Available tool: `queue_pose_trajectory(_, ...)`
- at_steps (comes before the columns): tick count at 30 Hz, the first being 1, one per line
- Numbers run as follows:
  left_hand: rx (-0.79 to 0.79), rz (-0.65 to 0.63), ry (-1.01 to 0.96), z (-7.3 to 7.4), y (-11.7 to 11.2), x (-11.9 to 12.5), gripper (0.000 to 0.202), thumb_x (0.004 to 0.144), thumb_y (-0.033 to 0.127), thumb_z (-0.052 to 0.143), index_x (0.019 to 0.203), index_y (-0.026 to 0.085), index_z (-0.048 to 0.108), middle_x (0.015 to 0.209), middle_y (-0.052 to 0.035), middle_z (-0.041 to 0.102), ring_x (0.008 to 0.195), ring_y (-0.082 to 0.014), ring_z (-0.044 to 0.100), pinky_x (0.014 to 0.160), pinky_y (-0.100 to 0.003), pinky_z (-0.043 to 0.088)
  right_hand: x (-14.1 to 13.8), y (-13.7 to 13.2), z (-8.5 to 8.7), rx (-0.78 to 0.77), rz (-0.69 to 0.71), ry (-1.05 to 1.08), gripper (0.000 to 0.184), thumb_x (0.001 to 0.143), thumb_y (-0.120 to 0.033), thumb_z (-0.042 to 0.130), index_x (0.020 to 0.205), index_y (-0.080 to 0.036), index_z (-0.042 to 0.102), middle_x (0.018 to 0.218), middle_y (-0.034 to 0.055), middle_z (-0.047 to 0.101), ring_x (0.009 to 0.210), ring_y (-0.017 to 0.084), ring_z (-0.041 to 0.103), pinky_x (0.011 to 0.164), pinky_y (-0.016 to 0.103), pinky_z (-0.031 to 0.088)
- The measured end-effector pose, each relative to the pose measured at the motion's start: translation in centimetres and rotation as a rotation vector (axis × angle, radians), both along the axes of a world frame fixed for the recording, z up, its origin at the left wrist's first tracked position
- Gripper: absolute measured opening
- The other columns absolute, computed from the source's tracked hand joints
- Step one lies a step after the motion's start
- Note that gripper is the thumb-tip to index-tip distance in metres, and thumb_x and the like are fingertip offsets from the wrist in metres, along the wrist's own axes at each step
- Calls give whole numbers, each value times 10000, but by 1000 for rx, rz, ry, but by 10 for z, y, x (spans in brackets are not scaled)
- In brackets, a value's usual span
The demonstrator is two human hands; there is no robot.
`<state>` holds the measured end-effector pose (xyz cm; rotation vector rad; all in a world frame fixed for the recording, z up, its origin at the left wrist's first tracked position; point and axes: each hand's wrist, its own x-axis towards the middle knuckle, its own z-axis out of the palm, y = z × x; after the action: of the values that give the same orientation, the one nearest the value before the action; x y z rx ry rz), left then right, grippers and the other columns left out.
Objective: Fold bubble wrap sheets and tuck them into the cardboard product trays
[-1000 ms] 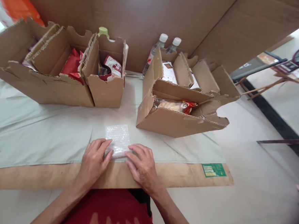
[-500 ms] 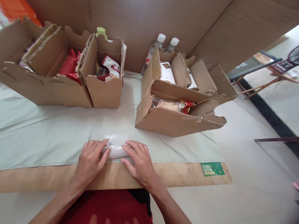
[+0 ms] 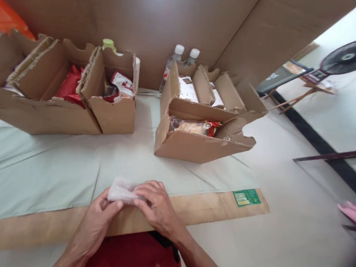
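Observation:
Both my hands meet at the table's near edge around a small rolled-up bundle of clear bubble wrap (image 3: 121, 189). My left hand (image 3: 94, 225) pinches the bundle from below, thumb on its front. My right hand (image 3: 156, 207) covers its right end, fingers curled over it. What the wrap encloses is hidden. The bundle sits just above the pale green cloth (image 3: 41, 172) where it meets the bare wooden table edge (image 3: 197, 206).
Torn cardboard boxes with red snack packets (image 3: 68, 87) stand at the back left. Another cardboard box (image 3: 195, 145) with a packet of biscuits stands right of centre. Two water bottles (image 3: 183, 56) and a cardboard wall lie behind. A green label (image 3: 246, 197) marks the table edge. A fan (image 3: 349, 56) stands on the floor at far right.
The flat bubble wrap sheet has been rolled toward me into a tight bundle and drawn back to the table edge. Both hands closed round it. The camera view shifted left.

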<state>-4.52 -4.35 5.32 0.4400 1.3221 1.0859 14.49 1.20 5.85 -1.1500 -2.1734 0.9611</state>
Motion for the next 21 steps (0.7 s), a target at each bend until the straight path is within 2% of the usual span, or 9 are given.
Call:
queue_pose_trajectory(2,-29,-13,-22,-2,1,3,567,671,497,877,1109,178,707,1054,-80,785,1027,-272,731,928,-363,589,5,-8,7,-60,-42,6,153,918,-219,730,1063,-268,746,1295,30,698,1208,198,607,1067,377,440)
queue_pose_trajectory(6,-8,-29,92,-6,-2,12,536,635,570,886,998,212,720,1016,-43,786,979,-249,728,894,-309,580,21,-11,15,-311,-137,173,599,825,-238,795,1388,-233,590,1430,94,616,1229,210,621,1046,349,495)
queue_pose_trajectory(8,44,-76,157,-6,-2,17,532,631,627,865,947,222,724,1008,-39,786,939,-253,729,866,-308,585,31,-7,22,-443,-123,240,499,824,-258,784,1304,-212,656,1181,58,746,1007,183,700,890,291,549)
queue_pose_trajectory(10,116,-150,219,-3,4,18,545,662,684,815,972,244,732,1016,-43,787,907,-272,733,811,-333,606,46,0,35,-454,-139,245,208,841,-265,757,1039,-200,755,925,16,773,835,165,699,782,264,542)
queue_pose_trajectory(12,301,-248,332,6,19,18,557,730,707,747,1090,283,729,1102,-57,780,970,-305,736,813,-374,627,68,9,57,-337,-187,251,109,869,-290,728,918,-198,759,852,16,758,791,164,689,746,264,537)
queue_pose_trajectory(15,722,-359,707,33,57,23,551,867,561,683,1370,351,606,1368,-66,680,1169,-313,684,966,-440,604,113,30,101,-118,-273,275,180,948,-375,651,1023,-229,724,904,24,742,761,162,694,691,270,552)
queue_pose_trajectory(17,949,-321,970,57,88,35,632,914,430,656,1510,363,458,1518,-75,556,1291,-307,609,1065,-485,548,144,50,135,7,-344,237,215,987,-416,602,1092,-246,680,898,15,725,671,146,682,625,267,548)
queue_pose_trajectory(19,1087,-243,1121,78,118,52,682,926,364,642,1556,327,384,1594,-105,452,1400,-322,512,1118,-525,496,168,74,167,171,-402,60,219,981,-419,612,1091,-237,668,840,4,710,608,138,651,586,265,521)
queue_pose_trajectory(21,1162,-227,1181,89,139,69,558,936,301,627,1476,293,485,1625,-125,391,1456,-335,448,1128,-538,472,183,98,195,366,-398,-236,178,964,-364,632,1056,-221,688,815,6,712,626,141,632,593,261,485)
